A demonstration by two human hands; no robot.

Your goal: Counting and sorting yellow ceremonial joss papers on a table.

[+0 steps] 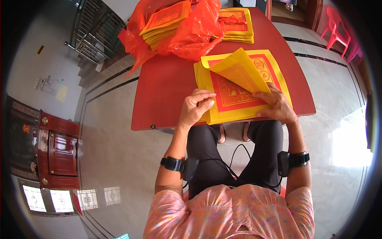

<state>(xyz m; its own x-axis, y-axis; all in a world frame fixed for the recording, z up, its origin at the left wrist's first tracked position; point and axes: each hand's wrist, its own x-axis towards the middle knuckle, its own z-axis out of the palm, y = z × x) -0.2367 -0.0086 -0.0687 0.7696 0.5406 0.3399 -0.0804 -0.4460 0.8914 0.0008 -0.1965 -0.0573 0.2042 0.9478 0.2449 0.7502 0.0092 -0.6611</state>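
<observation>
Before me a stack of yellow joss paper sheets (220, 117) with red printed panels lies at the near edge of the red table. Its top sheet (238, 70) is partly folded over, showing its plain yellow back, and the fold narrows towards my right hand (276, 103). That hand grips the folded sheet at the right side, its thumb lower down on the paper. My left hand (197, 107) is at the stack's left edge with curled fingers, thumb and forefinger close together. Whether a paper edge is pinched between them cannot be made out.
On the far part of the red table (161, 98) a red plastic bag (194, 38) lies open around a thick joss paper pile (167, 18). Another pile (235, 27) sits beside it. A pink plastic chair (337, 33) stands far right. Black cables (231, 162) cross my lap.
</observation>
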